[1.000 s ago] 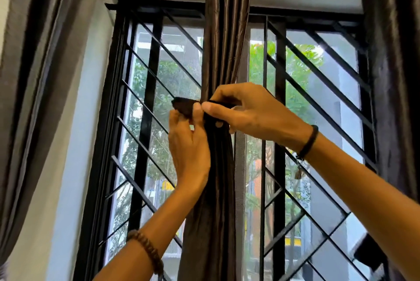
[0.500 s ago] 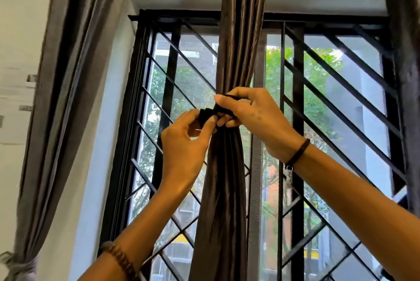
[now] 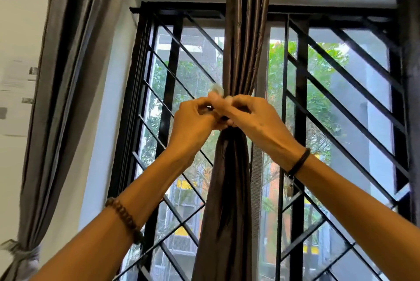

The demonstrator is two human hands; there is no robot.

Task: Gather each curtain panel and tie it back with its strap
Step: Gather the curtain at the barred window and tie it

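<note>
A brown curtain panel [image 3: 245, 37] hangs in the middle of the window, bunched into a narrow column and pinched at hand height. My left hand [image 3: 193, 121] and my right hand [image 3: 252, 117] meet at that pinch, fingers closed on the dark strap [image 3: 223, 118], of which only a sliver shows between them. A blurred pale bit [image 3: 217, 92] shows just above my fingers. A grey curtain panel [image 3: 68, 76] hangs at the left, tied with a grey strap [image 3: 21, 252] low down.
Black window grilles [image 3: 341, 89] with diagonal bars stand right behind the curtain. A dark curtain [image 3: 409, 76] hangs along the right edge. A white wall [image 3: 16, 30] lies to the left.
My hands have come closer together at the pinch, and the strap is now almost hidden by my fingers. The view has shifted, showing more of the left wall and the tied grey curtain.
</note>
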